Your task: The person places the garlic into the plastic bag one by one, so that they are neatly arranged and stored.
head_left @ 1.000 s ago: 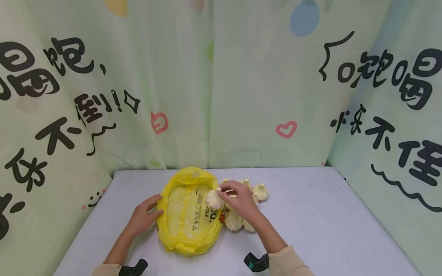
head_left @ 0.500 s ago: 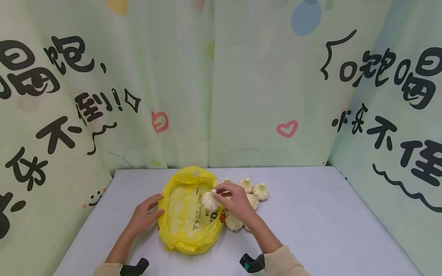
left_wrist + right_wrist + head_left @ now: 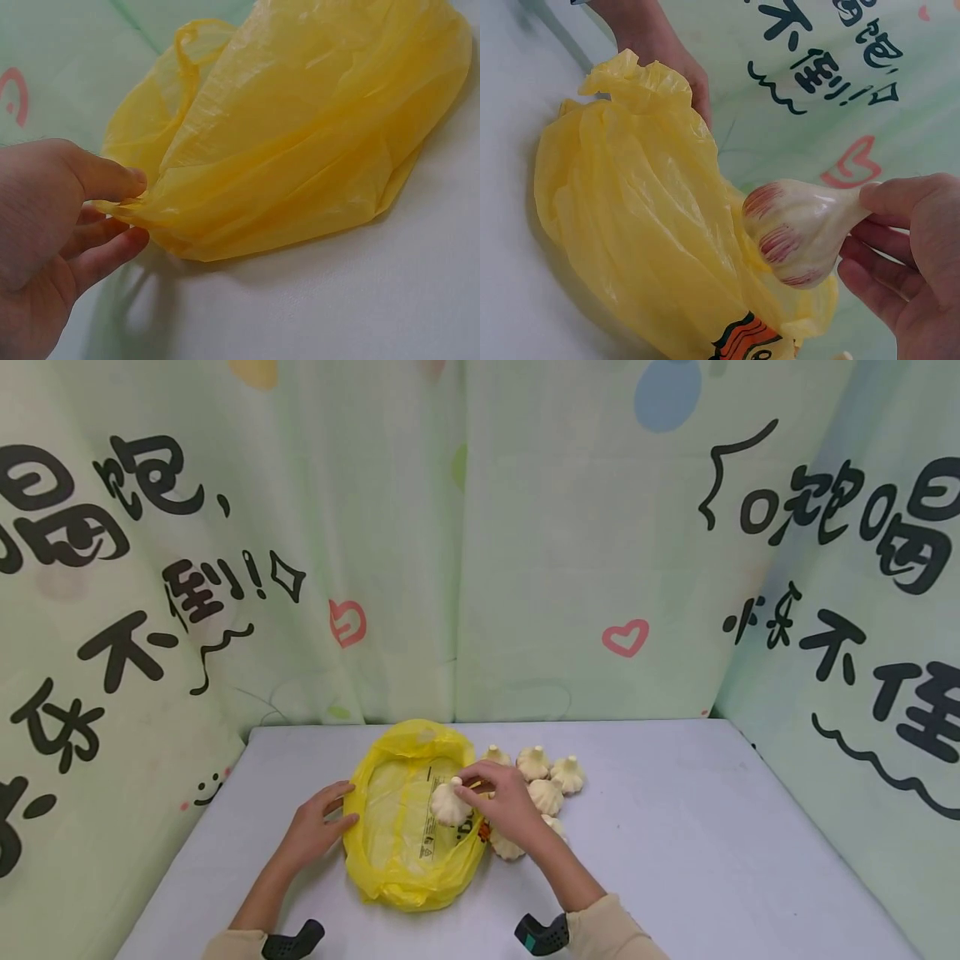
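Note:
A yellow plastic bag [image 3: 390,877] stands on the table with its mouth spread wide and facing up. At its left rim, my left hand [image 3: 315,822] pinches the plastic between thumb and fingers, as the left wrist view shows on the bag [image 3: 300,180]. My right hand [image 3: 504,802] holds a garlic bulb [image 3: 448,803] by its stem, over the right part of the bag's mouth. Pinkish-red streaks mark the pale bulb [image 3: 795,232] in the right wrist view. Several more garlic bulbs [image 3: 546,795] lie right of the bag, some partly hidden behind my right hand and forearm.
The table [image 3: 675,843] has a white cover. A pale green curtain [image 3: 540,568] with black lettering and hearts hangs behind it and along both sides. Dark wrist-worn devices [image 3: 542,935] sit at both cuffs.
My right hand has moved left with the garlic bulb, from the bag's right rim to farther over its mouth. The left hand has stayed at the left rim.

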Available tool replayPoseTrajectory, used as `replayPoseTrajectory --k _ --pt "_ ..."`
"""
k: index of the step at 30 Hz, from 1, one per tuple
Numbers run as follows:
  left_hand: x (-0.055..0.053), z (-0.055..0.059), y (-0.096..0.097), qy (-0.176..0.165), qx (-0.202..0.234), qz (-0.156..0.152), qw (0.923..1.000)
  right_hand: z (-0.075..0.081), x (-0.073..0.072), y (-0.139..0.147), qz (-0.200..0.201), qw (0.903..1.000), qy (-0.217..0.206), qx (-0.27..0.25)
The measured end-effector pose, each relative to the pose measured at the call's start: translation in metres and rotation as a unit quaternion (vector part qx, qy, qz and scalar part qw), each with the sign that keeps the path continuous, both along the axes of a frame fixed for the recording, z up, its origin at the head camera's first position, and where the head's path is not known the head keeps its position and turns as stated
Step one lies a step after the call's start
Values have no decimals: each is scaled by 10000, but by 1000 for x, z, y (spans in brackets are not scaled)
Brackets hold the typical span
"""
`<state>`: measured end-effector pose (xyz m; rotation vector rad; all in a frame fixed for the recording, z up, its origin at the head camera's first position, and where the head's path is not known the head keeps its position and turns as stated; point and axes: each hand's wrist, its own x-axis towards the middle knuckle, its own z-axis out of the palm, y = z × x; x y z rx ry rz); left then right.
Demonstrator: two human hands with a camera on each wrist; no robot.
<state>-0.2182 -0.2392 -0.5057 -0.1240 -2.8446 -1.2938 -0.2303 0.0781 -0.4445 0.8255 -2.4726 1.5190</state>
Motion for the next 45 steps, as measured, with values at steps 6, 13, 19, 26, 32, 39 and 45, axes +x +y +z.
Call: replayPoseTrajectory --k 6,13,19,26,32,39,45 --pt "1 3 1 10 95 -6 10000 -3 2 -4 -25 9998 -159 142" --pt "0 2 1 63 87 -32 9999 -5 5 -9 4 9994 -259 217" --pt "0 1 0 43 81 -34 10000 -9 7 -12 55 9991 -325 282" --pt "0 -1 0 141 62 -74 9999 -13 8 -16 260 9990 -270 236" --pt "0 -1 0 149 90 -85 9998 -16 11 -19 401 9987 -242 210" --pt "0 -1 0 248 52 -144 9996 -19 13 -22 518 9981 -223 253" --pt "1 0 1 281 14 -121 9995 -20 15 -24 568 9976 -278 296"
